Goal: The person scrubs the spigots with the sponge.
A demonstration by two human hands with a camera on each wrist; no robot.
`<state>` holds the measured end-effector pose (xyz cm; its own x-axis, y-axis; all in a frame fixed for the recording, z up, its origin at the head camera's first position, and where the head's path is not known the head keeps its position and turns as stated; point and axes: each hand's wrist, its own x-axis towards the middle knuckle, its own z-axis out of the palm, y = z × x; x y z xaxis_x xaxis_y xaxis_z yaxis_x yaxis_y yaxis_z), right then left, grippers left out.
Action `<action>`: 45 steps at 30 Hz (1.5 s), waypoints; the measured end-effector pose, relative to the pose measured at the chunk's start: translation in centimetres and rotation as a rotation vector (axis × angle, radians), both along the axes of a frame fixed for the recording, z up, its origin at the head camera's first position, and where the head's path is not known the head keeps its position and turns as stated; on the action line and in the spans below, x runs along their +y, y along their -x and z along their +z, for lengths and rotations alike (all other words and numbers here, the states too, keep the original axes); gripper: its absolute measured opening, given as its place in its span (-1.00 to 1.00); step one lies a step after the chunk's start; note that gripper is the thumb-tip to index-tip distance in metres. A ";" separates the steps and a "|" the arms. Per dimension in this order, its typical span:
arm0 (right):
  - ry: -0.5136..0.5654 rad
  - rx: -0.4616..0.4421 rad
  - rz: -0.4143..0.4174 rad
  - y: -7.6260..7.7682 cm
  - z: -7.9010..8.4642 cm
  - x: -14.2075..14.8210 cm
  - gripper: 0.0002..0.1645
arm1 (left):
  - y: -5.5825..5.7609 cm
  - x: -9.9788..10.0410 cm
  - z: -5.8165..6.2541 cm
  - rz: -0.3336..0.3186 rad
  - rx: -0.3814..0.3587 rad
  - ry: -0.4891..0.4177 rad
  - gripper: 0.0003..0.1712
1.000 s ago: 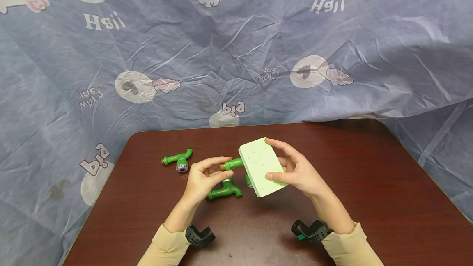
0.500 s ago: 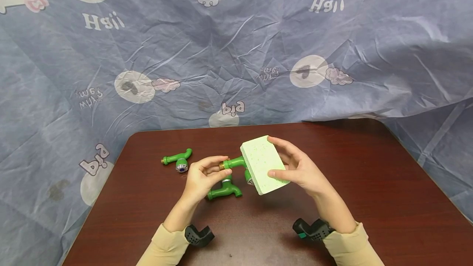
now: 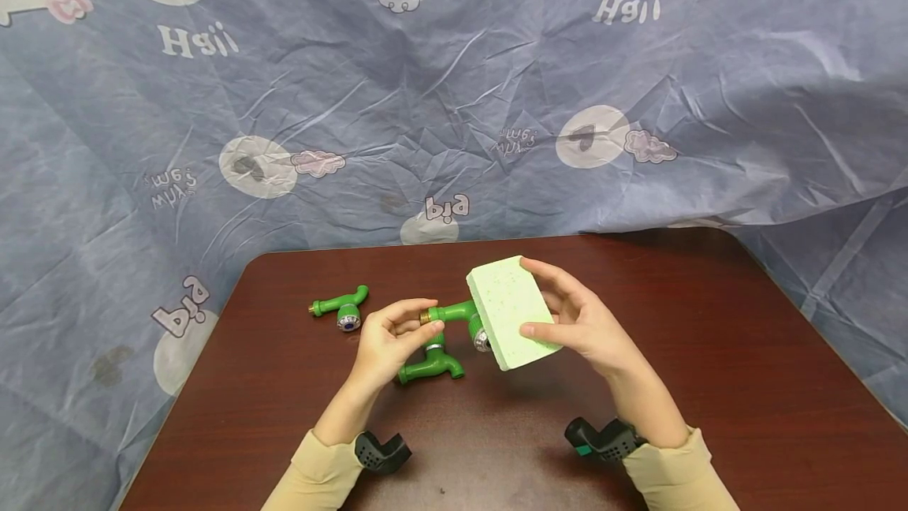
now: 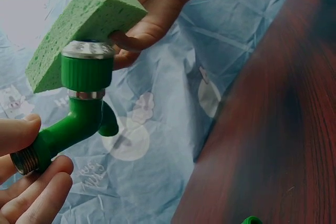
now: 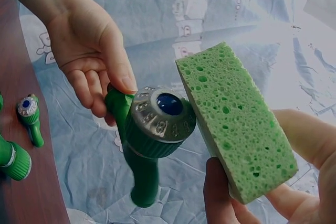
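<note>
My left hand (image 3: 388,339) pinches a green faucet (image 3: 455,311) by its brass threaded end, holding it up over the table. The faucet's silver-rimmed knob with a blue centre (image 5: 169,104) shows in the right wrist view. In my right hand (image 3: 583,326) is a light green sponge (image 3: 512,310), gripped between thumb and fingers. One face of the sponge (image 4: 86,30) lies right at the faucet's knob (image 4: 87,49) in the left wrist view. From the head view, the sponge hides the faucet's spout.
A second green faucet (image 3: 429,367) lies on the brown table (image 3: 674,322) below my left hand. Farther left lies a third green faucet (image 3: 340,306). A blue-grey patterned cloth (image 3: 383,101) hangs behind the table's far edge.
The sponge and my right hand have shifted slightly right and up. More of the held faucet's knob now shows beside the sponge. My left hand has barely moved, keeping its pinch.
</note>
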<state>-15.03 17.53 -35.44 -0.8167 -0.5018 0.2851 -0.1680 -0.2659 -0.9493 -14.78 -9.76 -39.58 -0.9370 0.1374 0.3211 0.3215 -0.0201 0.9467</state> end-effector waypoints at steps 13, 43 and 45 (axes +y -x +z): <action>0.029 0.042 -0.020 -0.1 0.4 0.4 -0.08 | 0.5 0.2 -1.1 -0.003 0.025 -0.008 -0.71; 0.029 0.058 -0.001 -0.2 0.6 0.7 -0.08 | 0.5 0.4 -0.8 0.070 0.077 -0.041 -0.77; 0.030 0.058 0.001 -0.1 0.6 0.7 -0.08 | 0.7 0.4 -1.1 0.075 0.075 -0.050 -0.76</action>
<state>-14.89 18.24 -34.86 -0.7976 -0.4932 0.3472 -0.2224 -0.2946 -0.9294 -15.44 -9.37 -40.63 -0.9174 0.0494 0.3949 0.3933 -0.0398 0.9185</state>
